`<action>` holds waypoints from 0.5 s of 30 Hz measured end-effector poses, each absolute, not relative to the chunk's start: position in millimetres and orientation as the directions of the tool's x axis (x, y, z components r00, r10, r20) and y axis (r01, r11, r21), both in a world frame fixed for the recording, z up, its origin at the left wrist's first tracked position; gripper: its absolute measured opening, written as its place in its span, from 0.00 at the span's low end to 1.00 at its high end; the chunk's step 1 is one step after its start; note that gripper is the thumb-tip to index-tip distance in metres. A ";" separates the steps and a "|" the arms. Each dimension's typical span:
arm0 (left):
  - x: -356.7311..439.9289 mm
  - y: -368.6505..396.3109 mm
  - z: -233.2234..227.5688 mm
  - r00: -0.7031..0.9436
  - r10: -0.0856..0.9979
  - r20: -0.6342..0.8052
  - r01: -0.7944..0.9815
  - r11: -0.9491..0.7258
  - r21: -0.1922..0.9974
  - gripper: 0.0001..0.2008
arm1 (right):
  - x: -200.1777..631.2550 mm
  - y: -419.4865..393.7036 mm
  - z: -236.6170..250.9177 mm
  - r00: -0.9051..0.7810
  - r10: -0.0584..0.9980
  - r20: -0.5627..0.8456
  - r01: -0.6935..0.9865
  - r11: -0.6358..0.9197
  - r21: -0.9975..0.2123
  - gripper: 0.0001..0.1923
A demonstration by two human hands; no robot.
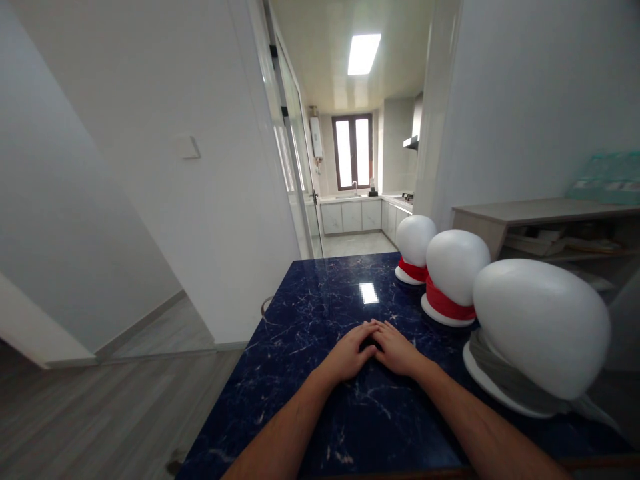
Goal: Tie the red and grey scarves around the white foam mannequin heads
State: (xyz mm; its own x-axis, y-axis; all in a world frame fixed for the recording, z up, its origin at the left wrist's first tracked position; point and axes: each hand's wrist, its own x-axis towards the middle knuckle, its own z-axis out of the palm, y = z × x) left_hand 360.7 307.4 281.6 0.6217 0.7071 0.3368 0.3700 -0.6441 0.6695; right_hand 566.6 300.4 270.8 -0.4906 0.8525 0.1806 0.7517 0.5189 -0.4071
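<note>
My left hand (349,353) and my right hand (397,348) rest palm down on a dark blue marbled table (295,333). Their fingertips touch and slightly overlap, and I see nothing held in either one. On the right side of the table stand three white mannequin heads. The nearest head (545,320) has a grey cloth (510,370) around its neck. Red cloth (445,300) wraps the neck of the middle head (457,263), and another red band (413,271) circles the far head (416,239).
Beyond the right edge stands a wooden shelf unit (525,211) with wrapped bottles (607,177) on top. A glass door (300,147) opens onto a kitchen with white cabinets (351,217). A white wall (210,220) and grey floor (130,413) lie to the left.
</note>
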 end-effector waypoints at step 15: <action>356.8 302.7 302.9 0.503 0.757 0.417 0.286 -0.602 0.746 0.17 | 557.3 289.3 289.3 -0.476 0.847 0.235 0.702 0.527 -0.478 0.25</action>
